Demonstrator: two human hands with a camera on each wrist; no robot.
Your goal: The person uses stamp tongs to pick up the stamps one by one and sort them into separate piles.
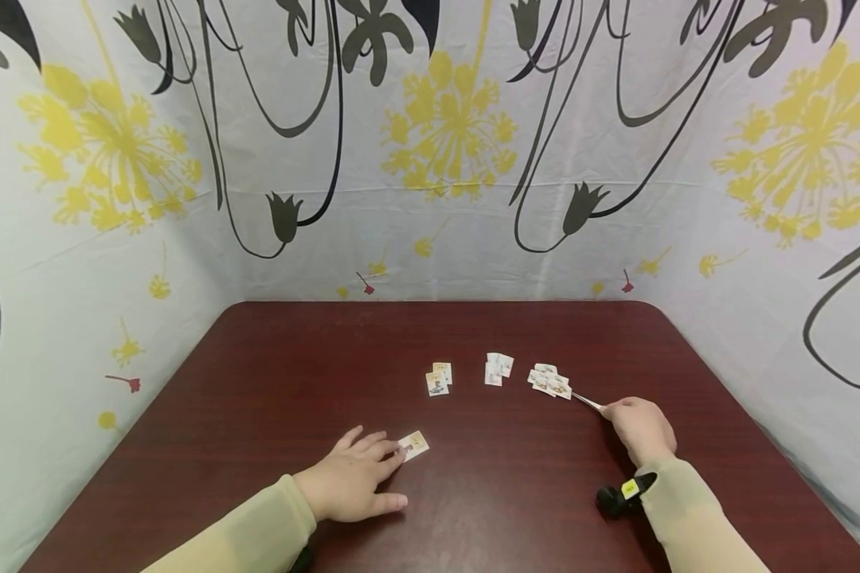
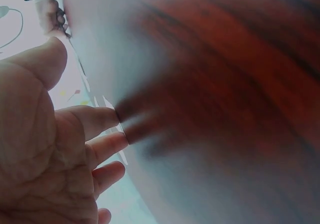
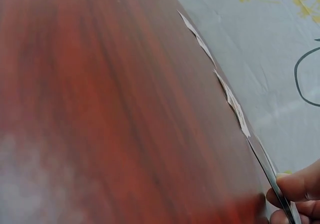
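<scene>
My left hand (image 1: 354, 481) lies spread on the table, palm down, and its fingertips touch the edge of a small printed card (image 1: 416, 444). In the left wrist view the fingers (image 2: 102, 121) look straight. My right hand (image 1: 643, 430) pinches metal tweezers (image 1: 588, 403) between thumb and fingers. The tweezers' tips reach the near right edge of a pile of overlapping cards (image 1: 550, 382). From the right wrist view, the tweezers (image 3: 265, 164) slant up to the side of that pile (image 3: 232, 104); whether they grip a card I cannot tell.
Two smaller groups of overlapping cards, one in the middle (image 1: 498, 368) and one further left (image 1: 439, 380), lie on the dark red wooden table (image 1: 294, 366). A patterned white cloth (image 1: 373, 159) hangs around the table's back and sides. A black wrist device (image 1: 619, 497) sits at my right cuff.
</scene>
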